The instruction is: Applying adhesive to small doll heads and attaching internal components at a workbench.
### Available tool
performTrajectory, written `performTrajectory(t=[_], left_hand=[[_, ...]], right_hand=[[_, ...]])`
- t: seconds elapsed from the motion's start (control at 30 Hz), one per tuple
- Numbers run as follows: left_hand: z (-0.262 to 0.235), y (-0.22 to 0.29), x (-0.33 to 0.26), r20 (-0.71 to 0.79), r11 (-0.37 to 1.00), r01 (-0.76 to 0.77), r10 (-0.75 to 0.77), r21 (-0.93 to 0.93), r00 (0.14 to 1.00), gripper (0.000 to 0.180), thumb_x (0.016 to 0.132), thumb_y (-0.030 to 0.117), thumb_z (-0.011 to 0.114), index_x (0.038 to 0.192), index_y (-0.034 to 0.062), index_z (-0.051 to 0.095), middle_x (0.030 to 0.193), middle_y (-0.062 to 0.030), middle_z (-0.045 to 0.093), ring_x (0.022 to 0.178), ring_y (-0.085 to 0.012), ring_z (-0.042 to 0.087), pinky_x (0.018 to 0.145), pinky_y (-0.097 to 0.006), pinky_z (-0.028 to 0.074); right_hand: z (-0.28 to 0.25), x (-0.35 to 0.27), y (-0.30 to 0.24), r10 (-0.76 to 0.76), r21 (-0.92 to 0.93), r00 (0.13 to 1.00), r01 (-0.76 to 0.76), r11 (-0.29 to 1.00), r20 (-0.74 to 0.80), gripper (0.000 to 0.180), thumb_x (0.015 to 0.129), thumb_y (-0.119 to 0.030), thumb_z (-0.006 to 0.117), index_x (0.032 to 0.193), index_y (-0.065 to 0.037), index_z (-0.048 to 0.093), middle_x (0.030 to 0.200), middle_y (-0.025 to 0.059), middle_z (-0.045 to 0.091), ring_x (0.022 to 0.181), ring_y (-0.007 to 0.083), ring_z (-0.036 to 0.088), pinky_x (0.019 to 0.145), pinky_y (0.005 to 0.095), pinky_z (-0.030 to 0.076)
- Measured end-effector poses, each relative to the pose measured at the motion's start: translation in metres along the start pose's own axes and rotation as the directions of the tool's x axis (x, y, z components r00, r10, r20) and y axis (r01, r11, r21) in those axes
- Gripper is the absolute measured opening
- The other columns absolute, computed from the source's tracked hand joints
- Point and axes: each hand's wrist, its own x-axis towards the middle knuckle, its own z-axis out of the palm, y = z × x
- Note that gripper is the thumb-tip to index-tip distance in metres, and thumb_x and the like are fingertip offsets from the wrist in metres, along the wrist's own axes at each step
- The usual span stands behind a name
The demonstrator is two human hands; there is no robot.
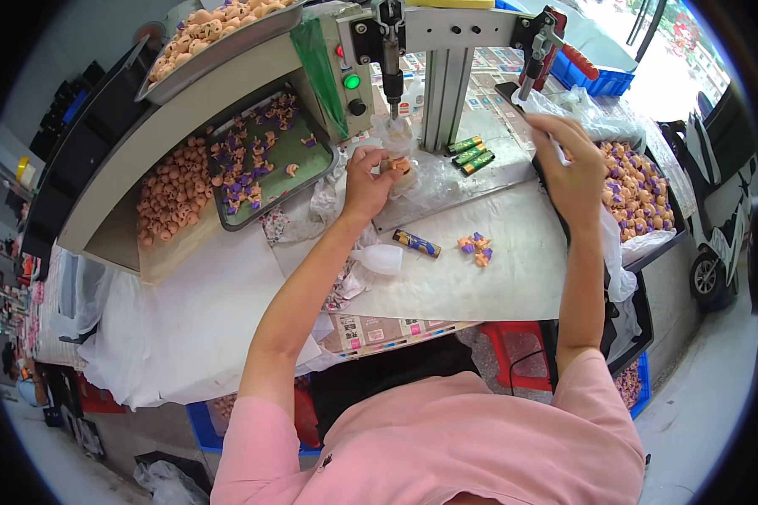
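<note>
My left hand (369, 181) pinches a small peach-coloured plastic part (402, 166) beneath the metal rod (392, 84) of a bench press. Clear plastic film (425, 181) lies around that spot. Raised over the right side of the table is my right hand (571, 164), its fingers apart and nothing visible in them. It is below a toggle clamp with a red handle (579, 61). Between my forearms lie a small cluster of peach and purple parts (477, 248), a dark blue and gold tube (417, 243) and a translucent white cup (381, 259).
Left of the press, a dark tray (269, 198) holds purple and peach pieces beside heaped round peach pieces (177, 189). A metal tray (227, 52) stands above. Several green cylinders (472, 156) lie behind. At right, a full bin (636, 194) stands beside plastic bags (589, 114).
</note>
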Motion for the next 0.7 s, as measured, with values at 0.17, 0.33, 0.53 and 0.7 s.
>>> performTrajectory(t=[0.17, 0.33, 0.53, 0.7], left_hand=[[-0.001, 0.017, -0.007, 0.006, 0.999, -0.018, 0.018, 0.03, 1.0, 0.028, 0.068, -0.004, 0.073, 0.094, 0.0027, 0.065, 0.108, -0.0031, 0.051, 0.099, -0.0145, 0.055, 0.071, -0.027, 0.055], [0.004, 0.018, -0.006, 0.023, 0.999, 0.02, -0.019, -0.029, 1.0, 0.024, 0.071, -0.002, 0.074, 0.093, 0.0029, 0.067, 0.107, -0.0023, 0.053, 0.095, -0.0139, 0.057, 0.071, -0.027, 0.054], [-0.007, 0.007, -0.01, 0.038, 0.995, 0.065, -0.062, -0.081, 0.997, 0.025, 0.071, 0.002, 0.076, 0.095, 0.0027, 0.068, 0.107, -0.003, 0.053, 0.094, -0.0144, 0.057, 0.075, -0.029, 0.053], [-0.01, 0.007, -0.008, 0.057, 1.0, -0.006, 0.006, -0.007, 0.998, 0.027, 0.071, 0.003, 0.076, 0.096, 0.0031, 0.068, 0.107, -0.0038, 0.053, 0.097, -0.0153, 0.055, 0.077, -0.028, 0.052]], right_hand=[[0.059, 0.069, -0.047, -0.437, 0.076, 0.865, 0.467, 0.881, -0.245, 0.024, 0.084, -0.007, 0.067, 0.107, -0.005, 0.067, 0.098, 0.0095, 0.068, 0.092, 0.0212, 0.065, 0.079, 0.0299, 0.049], [0.082, 0.158, -0.082, -0.053, 0.113, 0.998, 0.049, 0.992, 0.036, 0.051, 0.088, -0.03, 0.063, 0.126, 0.002, 0.053, 0.101, 0.0116, 0.067, 0.092, 0.0196, 0.062, 0.08, 0.0298, 0.049], [0.035, 0.154, -0.136, 0.025, 0.837, 0.999, 0.009, 0.547, -0.027, 0.047, 0.087, -0.029, 0.066, 0.116, 0.007, 0.056, 0.088, 0.0081, 0.062, 0.079, 0.013, 0.056, 0.07, 0.0258, 0.046], [-0.006, 0.103, -0.151, -0.048, 0.795, 0.995, 0.097, 0.598, -0.086, 0.027, 0.092, -0.027, 0.062, 0.087, 0.0, 0.063, 0.068, 0.0038, 0.057, 0.057, 0.0078, 0.049, 0.062, 0.023, 0.042]])
